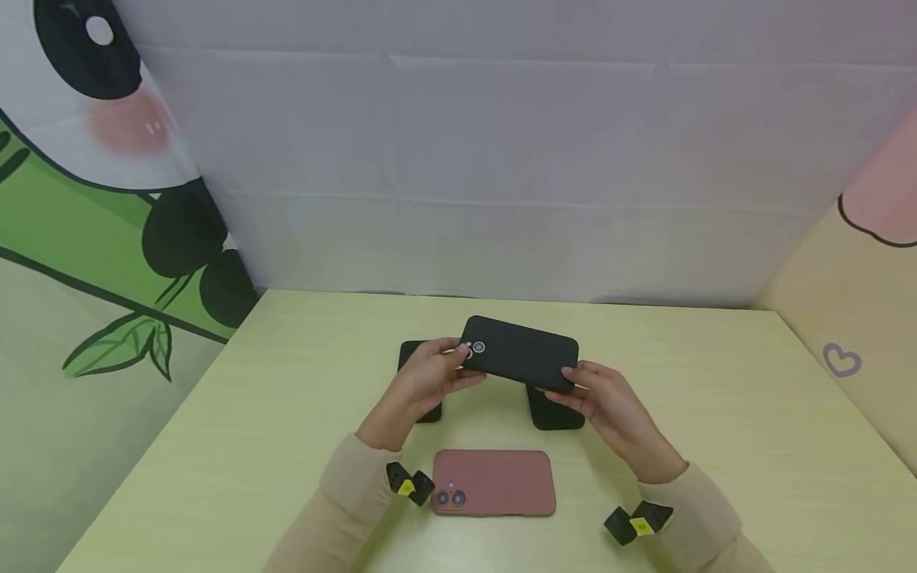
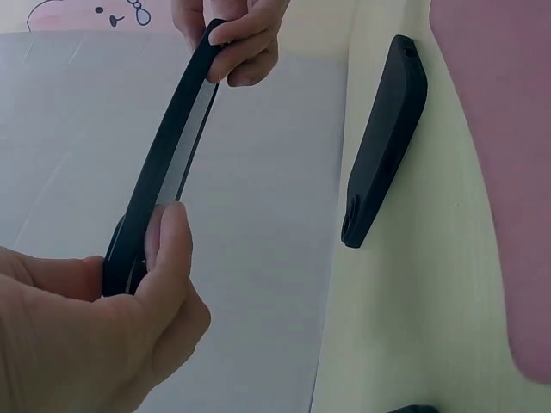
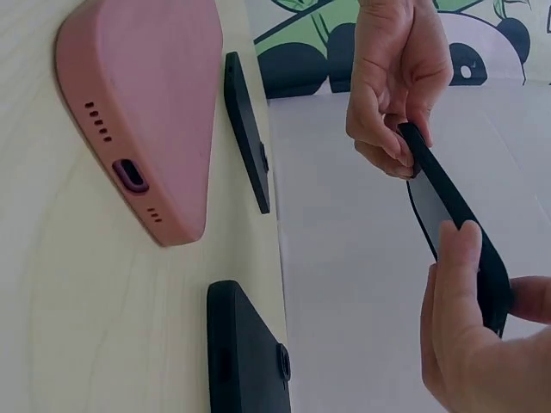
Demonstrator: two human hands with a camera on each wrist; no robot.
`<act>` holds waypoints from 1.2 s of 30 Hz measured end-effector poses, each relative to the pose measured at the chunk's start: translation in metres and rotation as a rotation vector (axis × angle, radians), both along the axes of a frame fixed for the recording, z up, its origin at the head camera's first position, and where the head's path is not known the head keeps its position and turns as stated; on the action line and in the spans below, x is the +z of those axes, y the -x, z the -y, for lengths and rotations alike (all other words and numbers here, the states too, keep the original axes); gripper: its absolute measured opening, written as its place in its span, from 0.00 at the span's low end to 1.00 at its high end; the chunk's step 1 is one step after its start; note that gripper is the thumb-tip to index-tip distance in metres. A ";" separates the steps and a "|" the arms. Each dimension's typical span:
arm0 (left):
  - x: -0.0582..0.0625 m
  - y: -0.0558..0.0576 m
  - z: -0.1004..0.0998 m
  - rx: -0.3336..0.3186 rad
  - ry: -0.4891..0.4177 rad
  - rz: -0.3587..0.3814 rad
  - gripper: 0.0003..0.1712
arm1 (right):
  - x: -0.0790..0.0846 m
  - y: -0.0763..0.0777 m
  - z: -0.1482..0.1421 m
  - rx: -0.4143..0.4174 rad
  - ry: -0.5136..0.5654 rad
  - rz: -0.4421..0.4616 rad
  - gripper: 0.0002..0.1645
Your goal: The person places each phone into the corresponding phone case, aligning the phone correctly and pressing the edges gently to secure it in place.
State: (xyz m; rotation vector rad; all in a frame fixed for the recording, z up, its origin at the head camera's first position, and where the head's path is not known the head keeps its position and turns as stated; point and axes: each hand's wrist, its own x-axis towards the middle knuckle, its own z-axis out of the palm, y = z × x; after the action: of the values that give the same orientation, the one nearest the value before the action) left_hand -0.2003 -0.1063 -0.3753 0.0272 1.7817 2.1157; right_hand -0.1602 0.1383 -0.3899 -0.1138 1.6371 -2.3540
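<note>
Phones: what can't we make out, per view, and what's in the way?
Held black phone, head view: underside, turned away from the camera.
Same underside, both wrist views: partly covered by the left hand and right hand.
Left black phone, head view: middle, behind the left hand.
Pink phone, right wrist view: camera end, cut off by the top edge.

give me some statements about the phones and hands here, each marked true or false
The left hand and right hand hold one black phone. True.
The pink phone lies on the table. True.
That black phone rests on the table. False: it is held above it.
A left phone and right phone, both black, lie on the table. True.
In the head view, the pink phone is above those two. False: it is below.
</note>
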 end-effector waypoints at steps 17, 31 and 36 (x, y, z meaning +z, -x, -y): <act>0.002 0.038 -0.003 -0.007 0.201 -0.026 0.20 | -0.013 0.002 0.001 0.065 -0.415 -0.028 0.13; -0.008 0.054 -0.006 0.075 0.412 -0.045 0.22 | -0.025 -0.001 0.030 0.211 -0.523 -0.140 0.35; -0.014 0.055 -0.005 0.074 0.526 -0.093 0.25 | -0.032 0.004 0.036 0.187 -0.723 -0.194 0.38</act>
State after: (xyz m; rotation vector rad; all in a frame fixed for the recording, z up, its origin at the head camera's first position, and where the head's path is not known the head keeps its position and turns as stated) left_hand -0.2550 -0.1011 -0.3895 -0.0810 2.3707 1.6490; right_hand -0.1646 0.1021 -0.4217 -0.3338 2.3411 -1.5358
